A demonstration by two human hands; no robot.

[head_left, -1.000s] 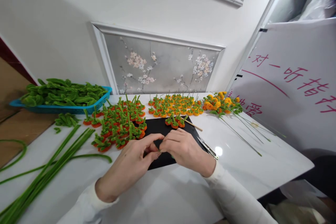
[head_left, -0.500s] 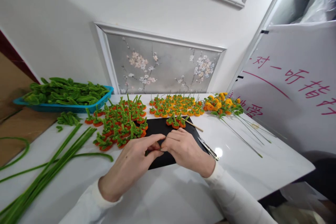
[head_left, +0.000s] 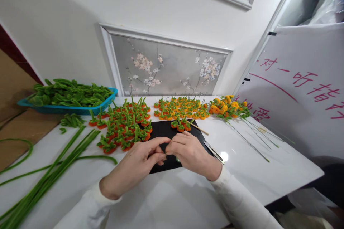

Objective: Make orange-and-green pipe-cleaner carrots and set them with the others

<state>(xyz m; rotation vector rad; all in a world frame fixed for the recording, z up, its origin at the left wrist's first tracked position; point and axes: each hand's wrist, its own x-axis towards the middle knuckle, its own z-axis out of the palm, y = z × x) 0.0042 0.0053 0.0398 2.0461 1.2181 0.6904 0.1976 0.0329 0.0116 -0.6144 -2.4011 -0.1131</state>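
Observation:
Over a black mat [head_left: 172, 162], my left hand [head_left: 137, 164] and my right hand [head_left: 188, 154] meet with fingertips pinched close together. Whatever lies between them is too small and too hidden to name. Just beyond the hands, a few orange pieces with green pipe-cleaner tops [head_left: 181, 125] sit on the mat. Many more of these orange-and-green pieces [head_left: 125, 125] crowd the table to the left of the mat. Scissors [head_left: 214, 152] lie at the mat's right edge, near my right wrist. A small roundish pale-green thing [head_left: 177, 159] shows partly under my right hand.
A blue basket [head_left: 100, 110] of green fuzzy leaves stands at the back left. Long green pipe cleaners [head_left: 53, 171] lie at the left. Yellow pieces with wires [head_left: 182, 109] stand along the wall, beside stemmed orange-yellow flowers [head_left: 228, 107]. A thin wooden stick [head_left: 200, 128] rests behind the scissors.
Both hands stay pinched together over the mat, with only small finger shifts. A little more of the pale-green thing shows under my right hand. The view has drifted slightly.

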